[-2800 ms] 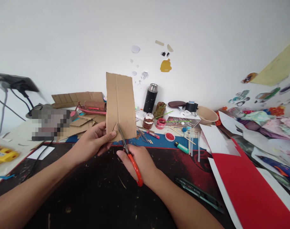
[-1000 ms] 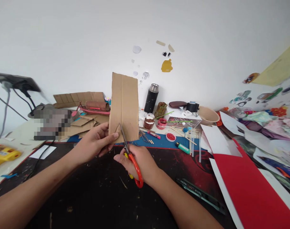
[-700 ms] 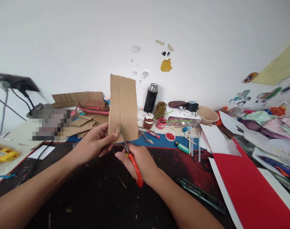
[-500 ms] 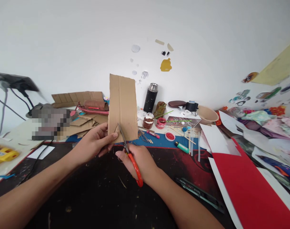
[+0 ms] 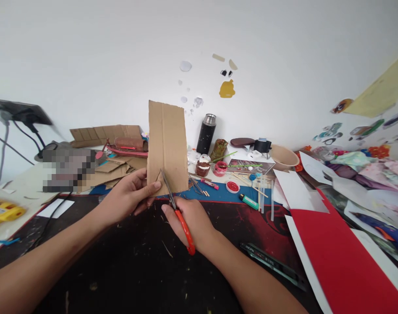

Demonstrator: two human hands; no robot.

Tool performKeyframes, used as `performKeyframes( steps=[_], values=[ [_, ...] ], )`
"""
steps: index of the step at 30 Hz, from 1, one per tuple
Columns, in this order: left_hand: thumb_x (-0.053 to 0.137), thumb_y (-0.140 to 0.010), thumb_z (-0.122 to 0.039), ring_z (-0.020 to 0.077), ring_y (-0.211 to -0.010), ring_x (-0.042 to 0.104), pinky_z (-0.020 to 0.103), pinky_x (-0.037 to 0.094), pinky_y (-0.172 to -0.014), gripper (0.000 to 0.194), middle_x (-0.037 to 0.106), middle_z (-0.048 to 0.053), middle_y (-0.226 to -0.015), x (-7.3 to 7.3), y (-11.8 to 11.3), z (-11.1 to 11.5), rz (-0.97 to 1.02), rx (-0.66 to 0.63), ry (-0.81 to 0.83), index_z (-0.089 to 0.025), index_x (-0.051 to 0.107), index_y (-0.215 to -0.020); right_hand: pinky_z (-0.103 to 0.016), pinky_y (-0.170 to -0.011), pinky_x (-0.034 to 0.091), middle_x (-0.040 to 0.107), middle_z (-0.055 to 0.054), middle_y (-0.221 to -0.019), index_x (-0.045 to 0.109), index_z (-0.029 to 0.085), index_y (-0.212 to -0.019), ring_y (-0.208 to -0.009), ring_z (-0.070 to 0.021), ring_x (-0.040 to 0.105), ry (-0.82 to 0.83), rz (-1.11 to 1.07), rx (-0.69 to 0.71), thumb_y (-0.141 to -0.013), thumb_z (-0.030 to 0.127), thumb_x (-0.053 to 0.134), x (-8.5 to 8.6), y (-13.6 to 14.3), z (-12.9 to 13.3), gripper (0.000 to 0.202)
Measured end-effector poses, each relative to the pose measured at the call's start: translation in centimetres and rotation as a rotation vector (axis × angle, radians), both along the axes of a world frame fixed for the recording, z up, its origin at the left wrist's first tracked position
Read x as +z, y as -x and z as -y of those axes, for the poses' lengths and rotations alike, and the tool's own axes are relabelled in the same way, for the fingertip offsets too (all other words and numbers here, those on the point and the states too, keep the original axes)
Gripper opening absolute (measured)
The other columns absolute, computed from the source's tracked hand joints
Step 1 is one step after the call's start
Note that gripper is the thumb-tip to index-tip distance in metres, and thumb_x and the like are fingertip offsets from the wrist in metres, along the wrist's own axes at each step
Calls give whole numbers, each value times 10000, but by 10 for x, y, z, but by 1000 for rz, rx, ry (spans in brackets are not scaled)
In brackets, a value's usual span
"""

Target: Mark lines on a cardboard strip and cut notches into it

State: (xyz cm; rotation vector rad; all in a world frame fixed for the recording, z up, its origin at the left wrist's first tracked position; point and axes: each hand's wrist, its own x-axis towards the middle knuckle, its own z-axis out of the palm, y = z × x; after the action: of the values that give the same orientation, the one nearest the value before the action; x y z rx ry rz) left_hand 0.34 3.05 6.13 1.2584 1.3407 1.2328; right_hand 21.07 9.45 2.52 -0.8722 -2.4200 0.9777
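Observation:
A tall rectangular piece of brown cardboard (image 5: 168, 144) stands upright in the air over the desk, a crease running down it. My left hand (image 5: 131, 190) pinches its lower left corner, thumb on the near face. In my right hand (image 5: 192, 222) are scissors (image 5: 185, 226) with red-orange handles, fingers wrapped round the grips. Their blades lie at the cardboard's lower edge, pointing up, with one blade across the near face. A short slanted line shows on the cardboard beside the blade tip and my left thumb.
Behind stand a black thermos (image 5: 207, 134), paint jars (image 5: 203, 165) and a beige bowl (image 5: 284, 158). Cardboard scraps (image 5: 120, 170) lie at left. To the right are a green lighter (image 5: 249, 201), a utility knife (image 5: 272, 264), red paper (image 5: 345, 261) and a blue glue gun (image 5: 382, 229).
The right thumb has shifted slightly closer to the scissor handles. Cardboard and both hands otherwise keep nearly the same place, with a tiny shift of the whole view.

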Motion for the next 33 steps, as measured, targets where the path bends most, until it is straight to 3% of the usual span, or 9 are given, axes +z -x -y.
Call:
performKeyframes(
  steps=[11,17,33],
  values=[
    [842,-962,-647,80,-390,429,184,294,-342,471,597,-75,-608,-1,1,-1,-7,-7,4,-241,610,-1017,-314,-715,426,674,-21,-726,563,244,-787,-691,-195,633,7,29,-27,-1108,315,654,5,2,4,341],
    [848,-959,-649,80,-400,443,178,311,-352,478,599,-72,-609,-2,1,0,4,8,7,-241,603,-1003,-309,-684,400,643,-11,-695,545,248,-773,-662,-190,608,4,32,-40,-1103,311,656,5,2,5,354],
    [867,-935,-650,79,-394,436,180,299,-343,488,595,-75,-602,-2,1,-1,15,13,12,-235,626,-1023,-306,-696,433,654,-10,-706,508,254,-769,-669,-186,612,47,2,-46,-1086,301,658,3,3,5,354]
  ],
)
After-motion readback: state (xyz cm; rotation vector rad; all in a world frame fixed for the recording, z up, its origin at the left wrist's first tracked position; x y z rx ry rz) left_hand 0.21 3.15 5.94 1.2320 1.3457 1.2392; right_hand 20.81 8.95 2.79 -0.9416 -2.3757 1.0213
